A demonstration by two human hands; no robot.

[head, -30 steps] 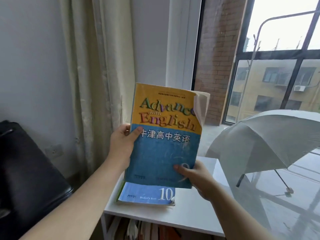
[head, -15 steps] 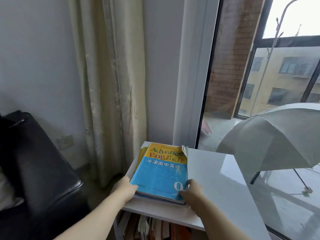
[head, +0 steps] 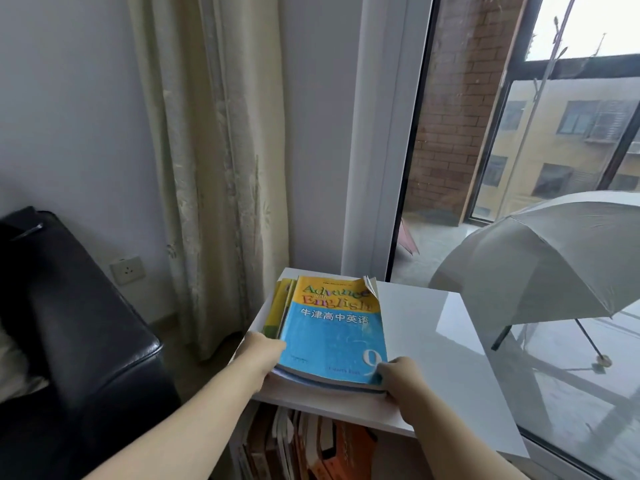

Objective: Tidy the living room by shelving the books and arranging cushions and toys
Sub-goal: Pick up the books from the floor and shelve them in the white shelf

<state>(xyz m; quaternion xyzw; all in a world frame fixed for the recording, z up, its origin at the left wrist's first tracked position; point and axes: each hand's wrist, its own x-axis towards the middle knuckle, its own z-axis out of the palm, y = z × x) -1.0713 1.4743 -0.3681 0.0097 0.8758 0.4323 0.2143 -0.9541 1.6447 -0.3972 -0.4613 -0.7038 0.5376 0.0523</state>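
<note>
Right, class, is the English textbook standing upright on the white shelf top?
No, the English textbook lies flat, cover up, on a stack of books on the white shelf top.

2 hands (head: 265, 353) (head: 403, 377), min. 3 books (head: 332, 337) stacked, 1 shelf unit (head: 433, 341), 1 umbrella (head: 540, 261), 1 sofa (head: 69, 323), 1 socket (head: 128, 270).

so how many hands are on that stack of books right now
2. The left hand grips the near left corner of the stack of books. The right hand pinches its near right corner, thumb on the top cover.
</note>
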